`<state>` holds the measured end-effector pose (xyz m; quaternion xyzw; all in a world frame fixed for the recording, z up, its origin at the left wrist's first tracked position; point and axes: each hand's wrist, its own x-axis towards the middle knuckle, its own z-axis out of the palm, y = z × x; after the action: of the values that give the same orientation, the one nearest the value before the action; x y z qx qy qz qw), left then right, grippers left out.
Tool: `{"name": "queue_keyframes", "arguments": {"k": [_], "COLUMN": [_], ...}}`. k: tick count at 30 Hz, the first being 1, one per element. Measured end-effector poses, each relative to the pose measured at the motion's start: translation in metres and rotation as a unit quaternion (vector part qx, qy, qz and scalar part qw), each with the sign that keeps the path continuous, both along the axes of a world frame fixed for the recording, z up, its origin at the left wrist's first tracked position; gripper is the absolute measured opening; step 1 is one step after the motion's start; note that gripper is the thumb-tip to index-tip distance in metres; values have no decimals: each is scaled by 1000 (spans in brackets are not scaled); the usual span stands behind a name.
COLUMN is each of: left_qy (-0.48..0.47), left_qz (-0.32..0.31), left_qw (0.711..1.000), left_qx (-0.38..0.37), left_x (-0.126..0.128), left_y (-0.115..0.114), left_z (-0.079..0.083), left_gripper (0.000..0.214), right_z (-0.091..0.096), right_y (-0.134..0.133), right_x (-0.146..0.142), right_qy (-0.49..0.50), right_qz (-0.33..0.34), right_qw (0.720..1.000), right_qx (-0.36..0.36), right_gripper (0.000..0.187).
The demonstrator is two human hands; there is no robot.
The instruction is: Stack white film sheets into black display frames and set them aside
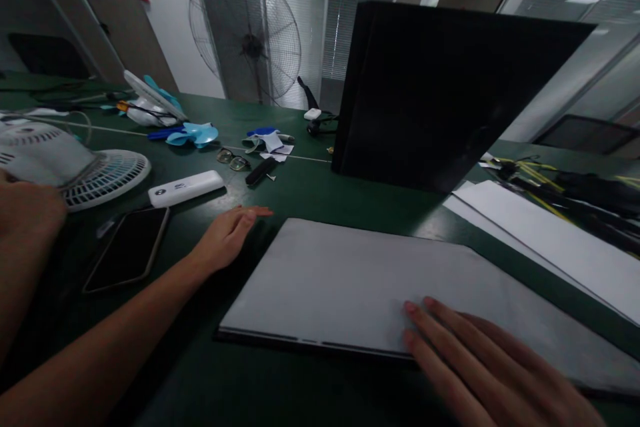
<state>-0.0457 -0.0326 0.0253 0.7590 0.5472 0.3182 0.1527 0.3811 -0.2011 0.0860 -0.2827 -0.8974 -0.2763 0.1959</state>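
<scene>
A wide, flat white sheet (340, 273) with a thin dark edge lies on the green table in front of me; I cannot tell whether it is a folder or a pad. My right hand (495, 367) rests flat on its near right part, fingers stretched out. To the left of the sheet, my left hand (227, 237) is held over the tabletop with its fingers extended and nothing in it. A dark-screened phone (130, 250) lies left of my left forearm. Behind it is a white oblong device (187, 188).
Another person's hand (33, 210) is at the far left, by a white fan (107, 177). Glasses (233, 159) and a black pocket tool (261, 171) lie farther back. A large black panel (450, 93) stands behind the sheet. White papers (555, 233) and cables lie right.
</scene>
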Motion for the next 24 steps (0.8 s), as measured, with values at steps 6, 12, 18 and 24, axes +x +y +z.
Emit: {"name": "queue_keyframes", "arguments": {"k": [6, 12, 18, 24], "left_qy": [88, 211, 281, 299], "left_qz": [-38, -66, -54, -56], "left_qw": [995, 974, 955, 948], "left_qx": [-41, -58, -80, -98], "left_x": [-8, -8, -2, 1], "left_y": [13, 22, 25, 46], "left_z": [-13, -31, -30, -34], "left_gripper": [79, 75, 69, 69], "right_z": [-44, -33, -52, -86], "right_y": [56, 143, 215, 208], "right_x": [-49, 9, 177, 268], "right_qy": [-60, -53, 72, 127], "right_qz": [55, -111, -444, -573], "right_qw": [987, 947, 873, 772], "right_qx": [-141, -296, -186, -244], "right_gripper": [32, 42, 64, 59]}}
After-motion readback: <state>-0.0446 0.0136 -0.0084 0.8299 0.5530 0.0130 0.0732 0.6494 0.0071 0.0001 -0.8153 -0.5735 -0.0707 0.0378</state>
